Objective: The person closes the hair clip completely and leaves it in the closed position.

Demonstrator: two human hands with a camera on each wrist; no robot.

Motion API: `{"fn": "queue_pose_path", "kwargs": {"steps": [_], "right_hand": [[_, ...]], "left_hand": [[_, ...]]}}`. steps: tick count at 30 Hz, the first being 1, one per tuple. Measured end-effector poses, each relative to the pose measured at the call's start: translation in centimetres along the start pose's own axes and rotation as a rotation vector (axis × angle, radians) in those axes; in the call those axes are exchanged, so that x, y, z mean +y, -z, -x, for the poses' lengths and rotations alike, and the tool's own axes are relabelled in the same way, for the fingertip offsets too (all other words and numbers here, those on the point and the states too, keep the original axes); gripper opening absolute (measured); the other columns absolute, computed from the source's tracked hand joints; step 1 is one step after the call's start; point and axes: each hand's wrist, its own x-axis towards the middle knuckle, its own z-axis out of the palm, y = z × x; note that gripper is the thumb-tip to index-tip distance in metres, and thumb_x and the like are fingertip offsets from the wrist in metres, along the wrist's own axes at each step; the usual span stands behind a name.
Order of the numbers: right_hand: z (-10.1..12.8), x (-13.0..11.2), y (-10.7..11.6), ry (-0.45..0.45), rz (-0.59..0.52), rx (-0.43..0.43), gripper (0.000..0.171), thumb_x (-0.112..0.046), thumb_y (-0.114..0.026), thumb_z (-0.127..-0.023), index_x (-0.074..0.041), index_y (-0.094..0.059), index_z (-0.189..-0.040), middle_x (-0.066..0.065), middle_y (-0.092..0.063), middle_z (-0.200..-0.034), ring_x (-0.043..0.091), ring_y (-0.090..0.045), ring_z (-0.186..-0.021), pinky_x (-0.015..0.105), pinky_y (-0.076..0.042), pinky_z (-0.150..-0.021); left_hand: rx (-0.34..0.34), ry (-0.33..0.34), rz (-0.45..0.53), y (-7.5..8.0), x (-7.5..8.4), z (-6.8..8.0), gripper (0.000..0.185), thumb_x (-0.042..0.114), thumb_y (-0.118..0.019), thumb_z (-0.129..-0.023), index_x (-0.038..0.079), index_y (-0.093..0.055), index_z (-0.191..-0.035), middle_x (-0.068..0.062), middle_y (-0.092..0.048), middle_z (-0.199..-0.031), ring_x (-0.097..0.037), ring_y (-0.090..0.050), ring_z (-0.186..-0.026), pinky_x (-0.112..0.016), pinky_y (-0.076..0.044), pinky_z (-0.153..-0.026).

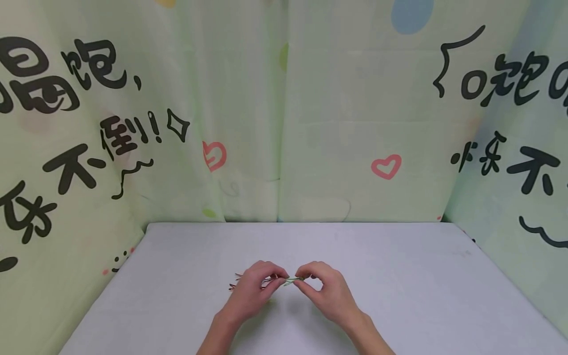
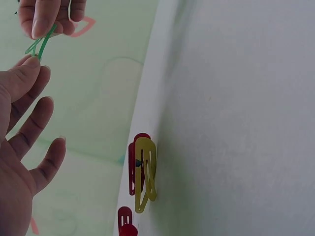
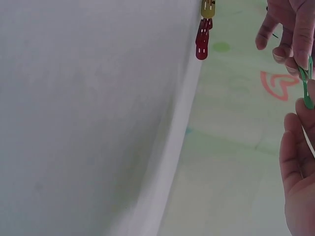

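Observation:
A green snap hair clip (image 2: 47, 42) is stretched between both hands, its two arms spread apart. My left hand (image 1: 256, 288) pinches one end between thumb and forefinger, the other fingers loosely bent. At the opposite end, the thumb and fingertips of my right hand (image 1: 330, 291) pinch the clip. Both hands are over the middle of the table, fingertips close together. Beside the left hand, a yellow snap clip (image 2: 139, 177) overlaps a dark red clip (image 2: 131, 169). Another red clip (image 2: 125, 215) is nearer the bottom edge of the left wrist view.
A white-covered table (image 1: 399, 276) spreads under the hands. Pale green curtains (image 1: 355, 88) printed with dark characters and red hearts enclose it at the back and sides. The other clips, partly hidden in the head view, lie left of the left hand.

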Motion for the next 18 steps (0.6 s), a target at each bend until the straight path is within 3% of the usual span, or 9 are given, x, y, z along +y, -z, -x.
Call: {"fn": "queue_pose_path", "kwargs": {"steps": [11, 18], "right_hand": [[0.08, 0.23, -0.14, -0.033, 0.003, 0.021, 0.028, 0.005, -0.084, -0.076, -0.015, -0.071, -0.091, -0.012, -0.068, -0.086, 0.01, -0.064, -0.078, 0.033, -0.054, -0.067], [0.06, 0.13, -0.27, -0.03, -0.02, 0.02, 0.028, 0.005, -0.084, -0.077, -0.016, -0.071, -0.09, -0.012, -0.068, -0.085, 0.01, -0.064, -0.078, 0.034, -0.055, -0.068]], "left_hand": [[-0.017, 0.054, 0.079, -0.05, 0.13, 0.36, 0.027, 0.004, -0.083, -0.082, 0.014, -0.072, -0.105, 0.009, -0.07, -0.099, -0.027, -0.062, -0.092, -0.04, -0.057, -0.081], [0.028, 0.107, 0.116, -0.26, 0.01, 0.39, 0.018, 0.006, -0.08, -0.086, 0.015, -0.074, -0.1, 0.009, -0.07, -0.095, -0.024, -0.063, -0.091, -0.042, -0.056, -0.082]]}}
